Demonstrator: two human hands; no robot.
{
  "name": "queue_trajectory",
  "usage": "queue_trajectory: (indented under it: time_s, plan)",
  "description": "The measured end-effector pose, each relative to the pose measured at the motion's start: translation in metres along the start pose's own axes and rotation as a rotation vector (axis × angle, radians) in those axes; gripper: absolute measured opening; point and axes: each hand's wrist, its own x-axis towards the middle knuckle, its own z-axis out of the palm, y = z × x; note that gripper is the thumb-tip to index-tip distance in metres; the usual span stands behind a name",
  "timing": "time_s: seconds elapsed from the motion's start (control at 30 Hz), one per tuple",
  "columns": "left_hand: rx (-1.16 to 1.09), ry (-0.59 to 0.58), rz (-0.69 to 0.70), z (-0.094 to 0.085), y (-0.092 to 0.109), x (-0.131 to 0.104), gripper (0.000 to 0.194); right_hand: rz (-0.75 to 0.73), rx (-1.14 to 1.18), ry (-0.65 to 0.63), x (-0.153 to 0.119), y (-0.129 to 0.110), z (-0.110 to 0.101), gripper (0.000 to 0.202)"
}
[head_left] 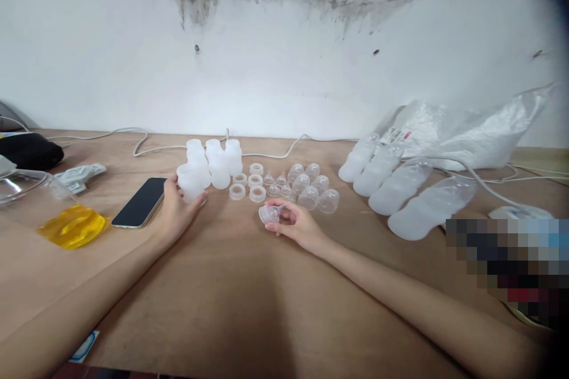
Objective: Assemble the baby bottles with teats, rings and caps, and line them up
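Right hand (297,226) pinches a see-through bottle top (269,214) near the middle of the tabletop (240,290), and from there the left hand (175,208), at ten o'clock, is curled around a cloudy white bottle (190,180). Four capped bottles (411,219) are at two o'clock, clear domes (328,201) at one, pale rings (237,196) at eleven, and a shiny plastic bag (482,136) behind those four bottles.

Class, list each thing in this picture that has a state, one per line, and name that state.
Phone: lying flat, unlit
Clear jar: partly filled with yellow liquid
Front white bottle: gripped by the left hand
Clear domes: standing loose
Other white bottles at left: standing, no domes on
Four bottles at right: clear domes fitted
Loose rings: lying flat
Ridged ring: held in the right hand
Plastic bag: crumpled
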Motion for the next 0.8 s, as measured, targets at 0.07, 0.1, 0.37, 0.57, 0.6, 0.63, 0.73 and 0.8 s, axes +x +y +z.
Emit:
queue_trajectory:
  time_s: [0.07,0.1,0.37,0.57,0.6,0.63,0.73,0.8]
  plan:
    - [-0.010,-0.021,-0.029,0.000,-0.005,0.003,0.061,-0.002,-0.010,0.004,0.000,0.001,0.000,0.041]
    - [-0.008,-0.024,-0.038,0.000,-0.007,0.004,0.060,-0.001,-0.013,0.006,0.000,0.001,0.000,0.041]
    - [0.013,0.050,0.090,-0.004,0.005,-0.004,0.052,0.005,0.007,0.017,0.001,0.003,0.000,0.043]
    - [0.032,-0.195,0.376,-0.001,0.035,-0.015,0.050,0.026,0.058,0.017,-0.004,-0.005,-0.003,0.043]
    - [0.024,-0.255,0.421,0.002,0.038,-0.016,0.051,0.019,0.062,0.022,-0.006,-0.006,-0.004,0.043]
    - [0.014,-0.306,0.458,0.006,0.042,-0.017,0.053,0.011,0.066,0.028,-0.007,-0.007,-0.006,0.043]
    - [-0.011,-0.397,0.505,0.017,0.046,-0.024,0.054,-0.016,0.075,0.055,-0.013,-0.008,-0.012,0.043]
    - [-0.016,-0.399,0.515,0.023,0.045,-0.028,0.047,-0.039,0.093,0.074,-0.016,-0.007,-0.015,0.042]
